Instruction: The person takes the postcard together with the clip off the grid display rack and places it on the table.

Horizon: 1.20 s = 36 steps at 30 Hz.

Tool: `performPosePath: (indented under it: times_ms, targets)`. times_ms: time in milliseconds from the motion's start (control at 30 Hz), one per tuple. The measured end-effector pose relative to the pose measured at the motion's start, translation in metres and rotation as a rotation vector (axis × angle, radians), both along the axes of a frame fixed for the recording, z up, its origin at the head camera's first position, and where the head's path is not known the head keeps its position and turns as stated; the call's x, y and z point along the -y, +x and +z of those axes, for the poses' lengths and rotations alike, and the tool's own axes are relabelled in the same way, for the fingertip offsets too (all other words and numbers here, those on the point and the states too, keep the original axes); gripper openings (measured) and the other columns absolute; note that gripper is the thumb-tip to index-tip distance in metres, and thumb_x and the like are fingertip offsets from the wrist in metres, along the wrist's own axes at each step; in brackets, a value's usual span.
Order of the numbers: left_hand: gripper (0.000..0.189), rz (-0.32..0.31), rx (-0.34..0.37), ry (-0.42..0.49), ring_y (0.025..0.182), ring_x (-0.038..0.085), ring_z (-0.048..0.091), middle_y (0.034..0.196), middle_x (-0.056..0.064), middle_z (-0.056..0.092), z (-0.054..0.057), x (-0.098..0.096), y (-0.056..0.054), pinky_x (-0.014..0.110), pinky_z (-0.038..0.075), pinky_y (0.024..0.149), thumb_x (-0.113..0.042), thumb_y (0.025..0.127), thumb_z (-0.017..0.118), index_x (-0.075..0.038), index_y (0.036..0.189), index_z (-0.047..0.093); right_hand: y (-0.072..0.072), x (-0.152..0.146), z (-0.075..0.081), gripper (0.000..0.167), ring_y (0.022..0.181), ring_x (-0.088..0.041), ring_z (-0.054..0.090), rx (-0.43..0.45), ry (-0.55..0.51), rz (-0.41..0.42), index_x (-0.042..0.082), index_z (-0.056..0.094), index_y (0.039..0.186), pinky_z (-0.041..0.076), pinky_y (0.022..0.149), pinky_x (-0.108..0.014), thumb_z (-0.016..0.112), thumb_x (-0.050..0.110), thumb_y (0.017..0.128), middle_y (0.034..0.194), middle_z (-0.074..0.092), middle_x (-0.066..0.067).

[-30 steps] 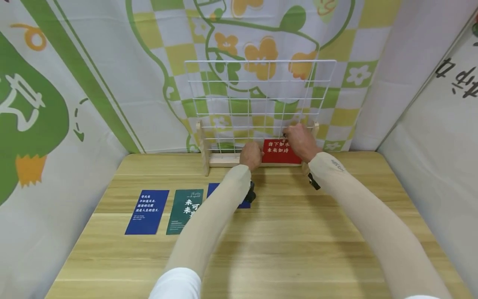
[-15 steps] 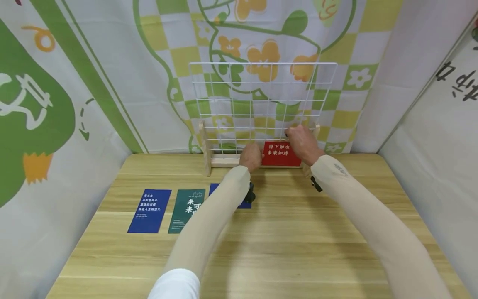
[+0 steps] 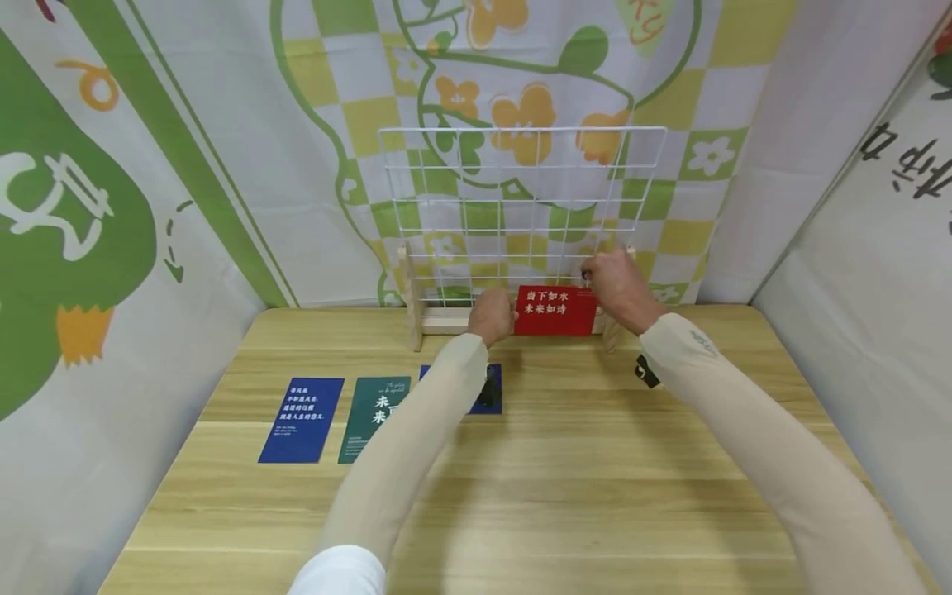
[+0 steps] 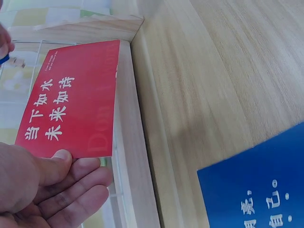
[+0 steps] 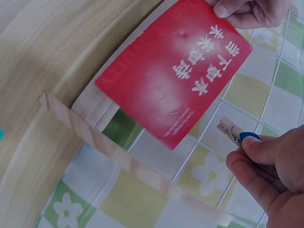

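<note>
My left hand (image 3: 493, 316) pinches the left end of a red card (image 3: 554, 311) between thumb and fingers, clearly seen in the left wrist view. White characters are printed on the card (image 4: 71, 102), which is in front of the lower part of a white wire grid (image 3: 531, 200). To its right, my right hand (image 3: 623, 285) holds a small wooden clothespin (image 5: 230, 130) with a blue part at the thumb. In the right wrist view the clothespin is apart from the card, near the grid wires.
Wooden feet (image 3: 411, 297) and a wooden base bar support the grid at the table's back. On the wooden table (image 3: 580, 479) lie a blue card (image 3: 302, 420), a green card (image 3: 363, 409) and another blue card (image 4: 266, 185), the latter two partly behind my left arm. Printed cloth hangs behind.
My right hand has moved right, away from the red card, uncovering its upper right corner. My left hand and the card have shifted slightly left.
</note>
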State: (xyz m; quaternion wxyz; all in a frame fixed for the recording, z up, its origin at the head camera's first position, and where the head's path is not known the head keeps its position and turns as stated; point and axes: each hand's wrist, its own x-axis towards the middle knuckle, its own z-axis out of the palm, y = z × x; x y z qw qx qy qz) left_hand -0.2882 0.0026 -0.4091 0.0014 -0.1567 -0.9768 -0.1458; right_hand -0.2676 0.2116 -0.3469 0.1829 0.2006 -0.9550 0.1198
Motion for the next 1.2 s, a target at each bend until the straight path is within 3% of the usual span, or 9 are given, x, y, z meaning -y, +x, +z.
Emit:
performPosePath:
  times_ms: [67, 200, 300, 433, 733, 867, 1000, 1100, 1200]
  targets:
    - [0.022, 0.005, 0.015, 0.019, 0.094, 0.029, 0.069, 0.087, 0.01, 0.074, 0.001, 0.004, 0.002, 0.038, 0.056, 0.085, -0.017, 0.096, 0.062, -0.005, 0.081, 0.074, 0.002, -0.003, -0.001, 0.023, 0.057, -0.023, 0.059, 0.0, -0.016, 0.011, -0.002, 0.075, 0.081, 0.055, 0.06, -0.041, 0.055, -0.011, 0.089, 0.073, 0.072, -0.017]
    - [0.021, 0.015, 0.059, 0.043, 0.095, 0.027, 0.069, 0.089, 0.008, 0.074, 0.006, 0.011, 0.008, 0.038, 0.055, 0.084, -0.017, 0.097, 0.061, -0.006, 0.085, 0.074, 0.006, -0.011, -0.002, 0.023, 0.064, -0.029, 0.065, -0.004, -0.012, 0.019, -0.001, 0.072, 0.076, 0.052, 0.091, -0.055, 0.054, -0.011, 0.087, 0.071, 0.07, -0.016]
    - [0.024, 0.008, 0.076, 0.046, 0.087, 0.024, 0.066, 0.081, 0.007, 0.071, 0.01, 0.017, 0.012, 0.034, 0.054, 0.078, -0.017, 0.098, 0.061, -0.007, 0.078, 0.07, 0.009, -0.018, -0.001, 0.022, 0.075, -0.034, 0.069, -0.01, 0.005, 0.017, -0.001, 0.073, 0.078, 0.049, 0.097, -0.058, 0.055, -0.009, 0.088, 0.079, 0.073, -0.017]
    - [0.036, -0.004, 0.075, 0.054, 0.073, 0.02, 0.059, 0.069, 0.003, 0.063, 0.012, 0.023, 0.016, 0.03, 0.048, 0.067, -0.016, 0.097, 0.062, -0.011, 0.062, 0.054, 0.014, -0.027, 0.0, 0.018, 0.082, -0.036, 0.071, -0.016, 0.005, 0.009, -0.002, 0.075, 0.085, 0.057, 0.077, -0.049, 0.059, -0.007, 0.088, 0.089, 0.074, -0.019]
    - [0.029, 0.013, 0.078, 0.047, 0.067, 0.017, 0.059, 0.075, 0.005, 0.071, 0.018, 0.04, 0.022, 0.028, 0.048, 0.062, -0.016, 0.098, 0.06, -0.008, 0.071, 0.068, 0.022, -0.041, -0.001, 0.013, 0.086, -0.039, 0.071, -0.008, -0.042, -0.018, -0.005, 0.075, 0.096, 0.057, 0.076, -0.05, 0.064, -0.005, 0.088, 0.095, 0.073, -0.023]
    - [0.037, 0.027, 0.096, 0.049, 0.059, 0.014, 0.05, 0.066, 0.001, 0.063, 0.021, 0.047, 0.026, 0.025, 0.04, 0.057, -0.016, 0.099, 0.059, -0.011, 0.063, 0.057, 0.026, -0.047, -0.002, 0.016, 0.083, -0.04, 0.07, 0.004, -0.029, -0.02, -0.005, 0.074, 0.1, 0.056, 0.076, -0.051, 0.062, -0.004, 0.09, 0.096, 0.073, -0.024]
    - [0.042, 0.03, 0.102, 0.056, 0.057, 0.013, 0.043, 0.059, -0.001, 0.051, 0.021, 0.052, 0.029, 0.025, 0.036, 0.055, -0.016, 0.099, 0.059, -0.013, 0.058, 0.047, 0.03, -0.054, -0.004, 0.014, 0.069, -0.034, 0.068, -0.001, -0.019, -0.012, -0.004, 0.075, 0.097, 0.055, 0.066, -0.047, 0.062, -0.003, 0.09, 0.09, 0.073, -0.023]
    - [0.042, 0.041, 0.125, 0.073, 0.058, 0.013, 0.043, 0.064, 0.002, 0.057, 0.021, 0.056, 0.032, 0.024, 0.036, 0.055, -0.016, 0.099, 0.059, -0.013, 0.058, 0.047, 0.033, -0.057, -0.005, 0.014, 0.06, -0.028, 0.063, 0.0, -0.005, -0.012, -0.003, 0.075, 0.097, 0.053, 0.059, -0.044, 0.063, -0.003, 0.09, 0.086, 0.073, -0.022]
    - [0.04, 0.055, 0.139, 0.096, 0.061, 0.012, 0.047, 0.087, 0.007, 0.072, 0.022, 0.061, 0.035, 0.022, 0.038, 0.055, -0.015, 0.098, 0.06, -0.013, 0.059, 0.051, 0.036, -0.06, -0.005, 0.015, 0.059, -0.027, 0.062, 0.004, 0.0, -0.022, -0.003, 0.075, 0.098, 0.053, 0.059, -0.044, 0.063, -0.002, 0.09, 0.086, 0.073, -0.022]
